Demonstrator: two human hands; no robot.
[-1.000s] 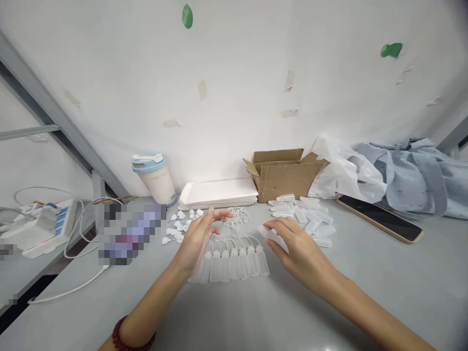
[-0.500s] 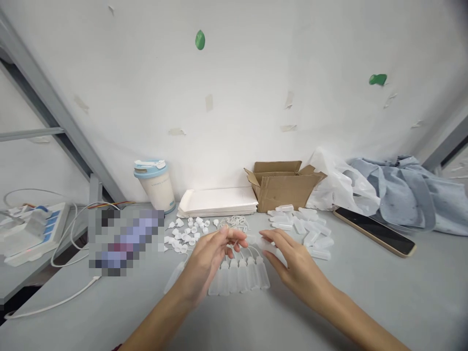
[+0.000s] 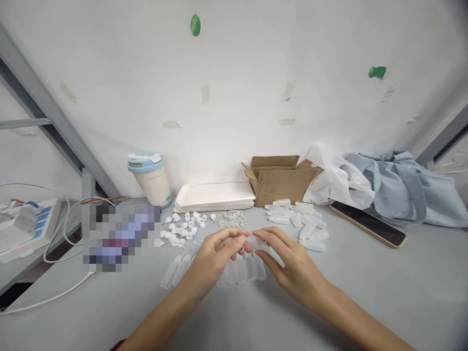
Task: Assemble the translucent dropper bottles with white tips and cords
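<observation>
My right hand (image 3: 290, 263) grips a small translucent plastic bottle (image 3: 257, 242) above the grey table (image 3: 365, 287). My left hand (image 3: 215, 256) meets it at the bottle's left end, fingertips pinched there; what they pinch is too small to make out. Under both hands lies a row of finished small bottles (image 3: 241, 270) with looped caps, and two more lie to the left (image 3: 175, 270). Small white caps (image 3: 183, 226) are scattered behind my left hand, a heap of white loop pieces (image 3: 230, 218) sits beyond, and several empty bottles (image 3: 302, 219) lie behind my right hand.
At the back stand a lidded cup (image 3: 149, 178), a stack of white sheets (image 3: 215, 196) and an open cardboard box (image 3: 281, 180). A phone (image 3: 367, 223), a plastic bag (image 3: 336, 180) and blue cloth (image 3: 398, 187) lie right. A power strip (image 3: 25, 226) and cables (image 3: 66, 234) lie left.
My hands have come together: the left moved right to the bottle held in my right hand, and both now meet above the row of bottles. The camera shifted slightly.
</observation>
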